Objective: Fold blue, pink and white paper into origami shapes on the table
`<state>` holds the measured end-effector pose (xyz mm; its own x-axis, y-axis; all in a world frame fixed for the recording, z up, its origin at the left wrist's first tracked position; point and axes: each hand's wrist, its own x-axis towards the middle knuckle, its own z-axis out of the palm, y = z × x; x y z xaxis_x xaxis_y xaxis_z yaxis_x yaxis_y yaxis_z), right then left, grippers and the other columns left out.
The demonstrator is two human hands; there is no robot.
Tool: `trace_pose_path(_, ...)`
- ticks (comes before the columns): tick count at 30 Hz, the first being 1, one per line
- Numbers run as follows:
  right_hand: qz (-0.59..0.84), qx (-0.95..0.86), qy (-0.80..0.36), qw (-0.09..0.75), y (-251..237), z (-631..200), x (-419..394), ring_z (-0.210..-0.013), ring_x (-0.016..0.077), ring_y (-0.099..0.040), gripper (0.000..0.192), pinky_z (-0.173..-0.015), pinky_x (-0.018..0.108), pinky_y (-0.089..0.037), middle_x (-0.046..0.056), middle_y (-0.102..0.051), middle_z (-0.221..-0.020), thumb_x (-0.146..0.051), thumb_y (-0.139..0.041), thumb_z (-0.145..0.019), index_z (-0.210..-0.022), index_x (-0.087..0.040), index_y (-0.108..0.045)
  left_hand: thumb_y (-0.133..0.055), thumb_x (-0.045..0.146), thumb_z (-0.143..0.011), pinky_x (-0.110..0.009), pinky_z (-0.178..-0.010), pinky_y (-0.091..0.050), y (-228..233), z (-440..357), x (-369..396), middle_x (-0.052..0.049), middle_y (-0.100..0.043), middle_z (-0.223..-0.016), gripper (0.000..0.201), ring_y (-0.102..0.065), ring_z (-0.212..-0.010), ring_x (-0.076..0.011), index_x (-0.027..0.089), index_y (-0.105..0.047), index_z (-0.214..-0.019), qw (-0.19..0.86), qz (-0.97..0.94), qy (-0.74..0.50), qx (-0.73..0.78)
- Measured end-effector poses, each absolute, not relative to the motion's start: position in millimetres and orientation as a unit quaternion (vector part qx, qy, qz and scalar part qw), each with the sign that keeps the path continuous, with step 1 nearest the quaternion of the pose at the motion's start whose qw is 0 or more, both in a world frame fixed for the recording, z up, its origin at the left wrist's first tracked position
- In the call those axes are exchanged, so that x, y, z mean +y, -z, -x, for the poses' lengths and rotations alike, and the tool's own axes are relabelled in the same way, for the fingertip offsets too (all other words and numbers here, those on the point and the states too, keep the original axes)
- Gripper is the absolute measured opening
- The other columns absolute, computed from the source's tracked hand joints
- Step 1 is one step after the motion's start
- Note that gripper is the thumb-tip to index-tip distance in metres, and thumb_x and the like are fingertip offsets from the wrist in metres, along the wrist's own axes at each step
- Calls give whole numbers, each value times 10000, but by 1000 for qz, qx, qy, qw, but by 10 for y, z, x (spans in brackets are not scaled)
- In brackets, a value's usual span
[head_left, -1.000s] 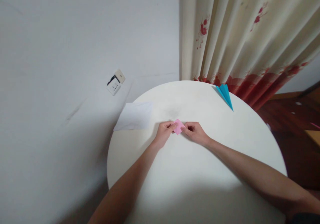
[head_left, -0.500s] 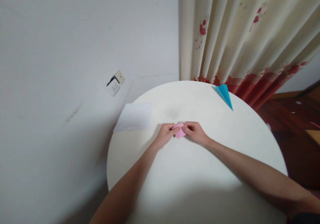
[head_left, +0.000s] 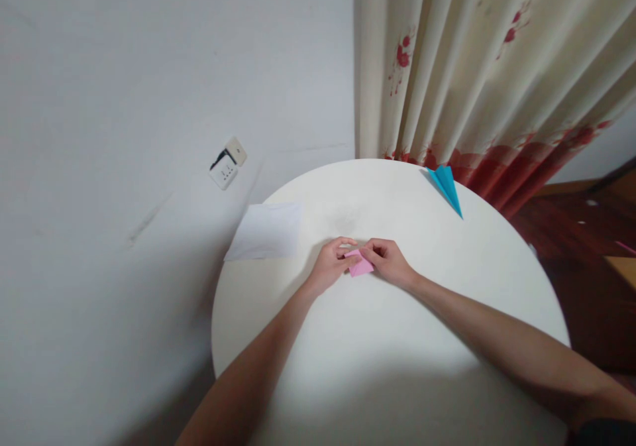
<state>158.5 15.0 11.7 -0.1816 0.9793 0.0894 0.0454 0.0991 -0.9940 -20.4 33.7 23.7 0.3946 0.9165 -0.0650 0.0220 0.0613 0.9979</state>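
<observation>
A small folded pink paper (head_left: pixel 360 266) lies near the middle of a round white table (head_left: pixel 387 366). My left hand (head_left: pixel 330 264) pinches its left edge with the fingers curled over it. My right hand (head_left: pixel 390 260) grips its right side, fingertips pressed onto the upper corner. The two hands nearly touch above the paper, and most of its upper part is hidden under the fingers.
A blue paper plane (head_left: pixel 447 187) rests at the table's far right rim. A white sheet (head_left: pixel 265 232) overhangs the far left rim. Behind stand a white wall with a socket (head_left: pixel 227 165) and a cream curtain with red print (head_left: pixel 477 81). Dark wooden floor lies to the right.
The pink paper has been turned and folded smaller; its visible part now points down-right. Both hands have closed in together over it.
</observation>
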Motion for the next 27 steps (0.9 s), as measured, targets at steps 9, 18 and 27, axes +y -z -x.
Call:
trace_pose_path(9, 463, -568, -479, 484, -74, -1587, 169, -529, 113, -426, 360, -505, 252, -316, -29, -518, -578, -500, -635, -839, -683, -179, -586, -830, 306, -700, -215, -554, -443, -170, 191, 350, -10, -697, -714, 451, -636, -607, -135, 161, -610, -1066, 622, -580, -358, 385)
trace_pose_path(18, 505, -470, -437, 577, -59, -1597, 254, -536, 121, -430, 318, -516, 262, -330, -26, -523, -562, -447, -650, -805, -643, -176, -606, -828, 225, -698, -240, -721, -505, -118, 187, 367, -10, -733, -810, 687, -651, -719, -127, 154, -608, -1344, 598, -567, -416, 386)
trace_pose_path(27, 468, -488, -464, 572, -50, -1610, 254, -514, 108, -392, 319, -504, 259, -277, -43, -481, -531, -426, -631, -828, -628, -181, -589, -792, 218, -724, -280, -753, -532, -143, 186, 373, -86, -782, -983, 297, -677, -784, -166, 155, -795, -1013, 546, -528, -501, 415)
